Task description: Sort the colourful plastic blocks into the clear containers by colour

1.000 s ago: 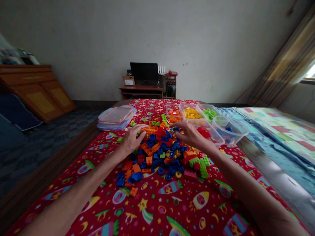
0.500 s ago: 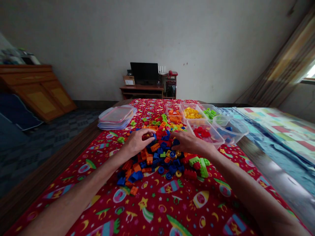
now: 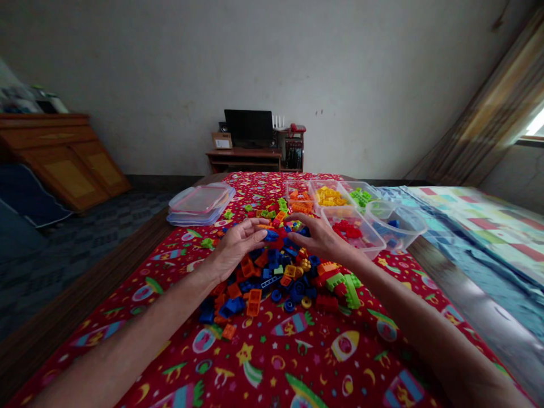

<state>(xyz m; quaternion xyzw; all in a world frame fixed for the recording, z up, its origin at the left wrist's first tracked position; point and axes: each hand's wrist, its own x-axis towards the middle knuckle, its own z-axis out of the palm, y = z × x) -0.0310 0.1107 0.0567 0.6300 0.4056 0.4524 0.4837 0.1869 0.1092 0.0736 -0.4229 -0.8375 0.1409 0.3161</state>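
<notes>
A heap of mixed toy building bricks [image 3: 272, 258] in blue, orange, red, yellow and green lies on the red patterned tablecloth [image 3: 314, 354]. At its far left part, my left hand [image 3: 238, 243] has thumb and fingers closed around a blue brick [image 3: 271, 234]. Over the right side of the heap, my right hand [image 3: 321, 235] is spread, thumb apart from the fingers. Blue bricks show under its fingers, and I see nothing gripped there. A red brick [image 3: 278, 243] lies between the two hands.
Clear plastic boxes at the right hold sorted bricks: yellow bricks [image 3: 330, 196], green bricks [image 3: 361, 196], red bricks [image 3: 347, 229], orange bricks [image 3: 301, 201]. A round clear tub [image 3: 410, 226] contains blue ones. Stacked lids [image 3: 202, 201] lie at the left table edge.
My left hand's thumb has come against the blue brick. My right hand has lifted and its fingers have spread. An orange brick now stands at the heap's near side.
</notes>
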